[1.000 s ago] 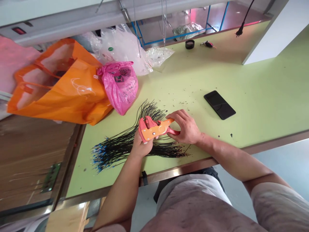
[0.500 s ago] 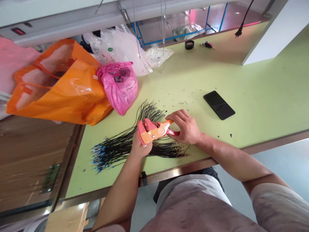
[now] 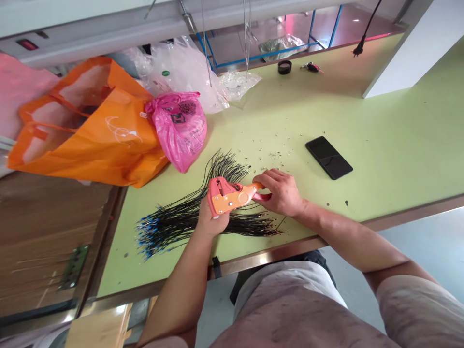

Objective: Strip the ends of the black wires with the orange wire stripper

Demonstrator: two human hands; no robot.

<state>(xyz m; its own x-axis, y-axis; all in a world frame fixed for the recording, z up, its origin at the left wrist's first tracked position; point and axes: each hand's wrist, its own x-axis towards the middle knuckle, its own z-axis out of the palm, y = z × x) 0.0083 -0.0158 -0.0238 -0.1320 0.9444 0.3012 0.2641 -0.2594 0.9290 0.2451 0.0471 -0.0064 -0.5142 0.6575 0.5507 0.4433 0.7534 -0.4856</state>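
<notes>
My right hand (image 3: 281, 192) is wrapped round the handles of an orange and red wire stripper (image 3: 232, 197), which points left over the table. Just behind the tool's head is my left hand (image 3: 212, 220). It looks closed, but the stripper covers its fingers and whatever they hold. Beneath both hands lies a bundle of thin black wires (image 3: 181, 220), with blue and silvery ends at the left and coppery ends at the right. Another spray of black wires (image 3: 230, 166) fans out beyond the tool.
Small clippings (image 3: 277, 154) are scattered past my right hand. A black phone (image 3: 328, 157) lies to the right. At the left stand an orange bag (image 3: 119, 130) and a knotted pink plastic bag (image 3: 184, 130). Farther back are a black ring (image 3: 284, 66) and a hanging plug (image 3: 358, 48).
The stripper's handles are squeezed closer together and its head has shifted slightly right. My right hand has closed a little more. My left hand stays nearly in place.
</notes>
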